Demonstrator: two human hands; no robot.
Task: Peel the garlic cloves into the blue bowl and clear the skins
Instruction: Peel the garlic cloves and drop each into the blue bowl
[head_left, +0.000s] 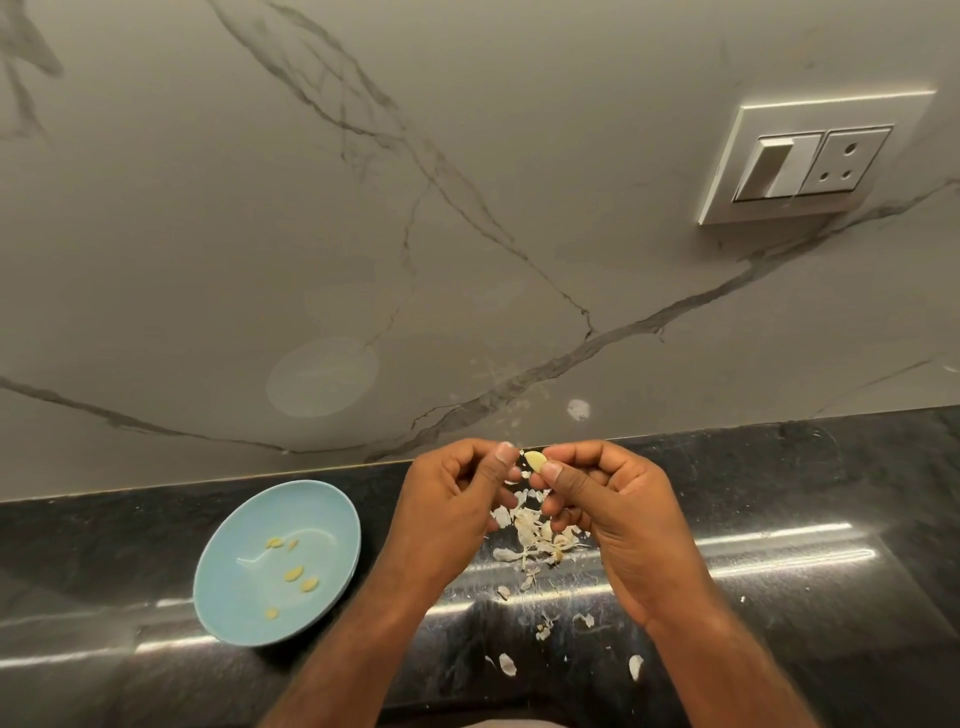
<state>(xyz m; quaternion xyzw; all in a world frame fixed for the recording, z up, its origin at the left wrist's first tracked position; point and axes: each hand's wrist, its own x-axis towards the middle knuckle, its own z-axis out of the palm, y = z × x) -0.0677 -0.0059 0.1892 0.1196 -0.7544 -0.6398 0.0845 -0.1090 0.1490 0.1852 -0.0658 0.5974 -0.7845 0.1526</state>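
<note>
My right hand (608, 509) pinches a pale yellow garlic clove (535, 460) between thumb and fingers, held above the black counter. My left hand (452, 499) is just left of it, fingers curled, thumb tip close to the clove; a bit of white skin sits at its fingertips. A blue bowl (234, 618) stands on the counter to the left and holds several peeled cloves (293, 573). A heap of white garlic skins (530, 535) lies on the counter under my hands, with loose flakes (507, 664) nearer to me.
The black glossy counter (805, 597) runs across the view. Behind it rises a marble-patterned wall (363, 234) with a switch and socket plate (810, 161) at the upper right.
</note>
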